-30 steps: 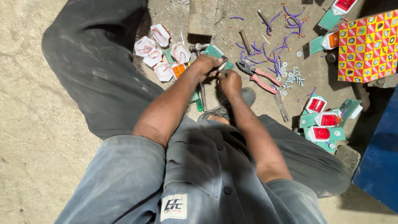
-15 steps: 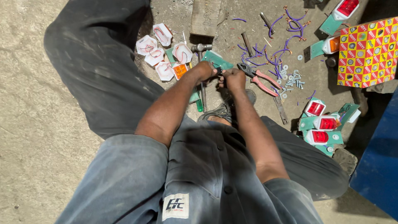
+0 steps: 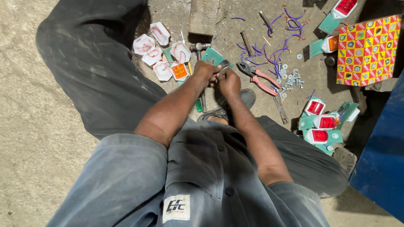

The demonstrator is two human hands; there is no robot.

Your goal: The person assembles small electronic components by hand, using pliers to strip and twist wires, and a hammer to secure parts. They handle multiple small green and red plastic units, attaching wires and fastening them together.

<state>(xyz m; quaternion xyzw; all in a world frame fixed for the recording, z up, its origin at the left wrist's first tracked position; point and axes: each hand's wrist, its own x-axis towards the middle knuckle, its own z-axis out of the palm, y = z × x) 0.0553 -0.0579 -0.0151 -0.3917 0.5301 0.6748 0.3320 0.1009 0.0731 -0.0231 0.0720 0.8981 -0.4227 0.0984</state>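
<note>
Hands meet at upper centre of the frame: left hand [image 3: 205, 69] and right hand [image 3: 228, 80] both closed on a small green flat plate [image 3: 215, 56], which juts away toward the upper right.

Red, green and purple bits on a sandy grey floor

The hands [image 3: 219, 75] hold a green plate [image 3: 215, 55]; beside them lie red-handled pliers [image 3: 259, 79], purple wire scraps [image 3: 282, 42] and silver screws [image 3: 291, 79]. White housings [image 3: 158, 52] carry red wire loops, one with an orange lens [image 3: 180, 71]. Red lamps [image 3: 320, 124] sit on green brackets. A box [image 3: 367, 50] shows a red-and-yellow chequered pattern; the person's clothes [image 3: 126, 176] are grey-blue.
</note>
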